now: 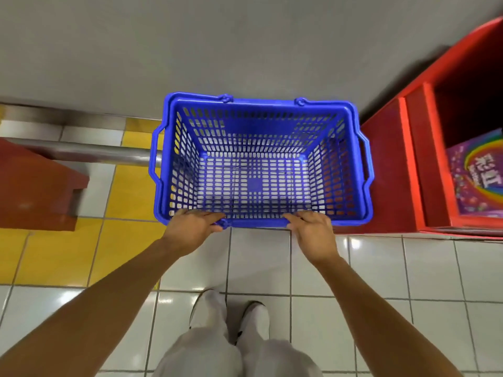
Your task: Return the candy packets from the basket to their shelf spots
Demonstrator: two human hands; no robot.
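Both the left hand (190, 229) and right hand (313, 229) curl over the near rim of the empty blue basket (261, 107); purple candy packets (475, 175) sit in the red shelf (386, 170); gripped along one edge only, it may tip.

Pretty clearly a shop I'm standing in: blue plastic shopping basket (261, 161) with fold-down handles, a red display shelf (408, 164) on my right holding a purple rainbow candy packet (475, 175), I think, it's blurry. Glossy white and yellow floor tiles (381, 270) too.
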